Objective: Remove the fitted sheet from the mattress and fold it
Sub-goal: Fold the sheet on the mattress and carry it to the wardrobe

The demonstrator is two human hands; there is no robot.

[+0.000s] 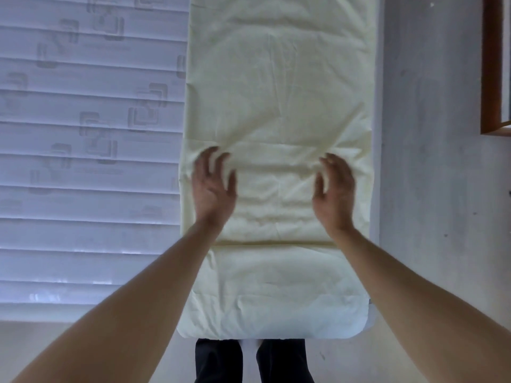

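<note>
A pale yellow fitted sheet [279, 87] lies in a long folded strip along the right side of the white quilted mattress [83, 150], running from the near edge to the far end. It hangs slightly over the near mattress edge. A fold line crosses the strip just behind my wrists. My left hand [214, 183] is over the strip's left part, with its fingers spread and relaxed. My right hand [336, 186] hovers over the right part, fingers loosely bent. Neither hand grips the cloth. Whether they touch the sheet, I cannot tell.
The bare mattress with a square pattern fills the left. A grey floor [431, 161] runs along the right side. A brown wooden frame [490, 78] stands at the far right. My dark trouser legs [249, 360] stand at the near mattress edge.
</note>
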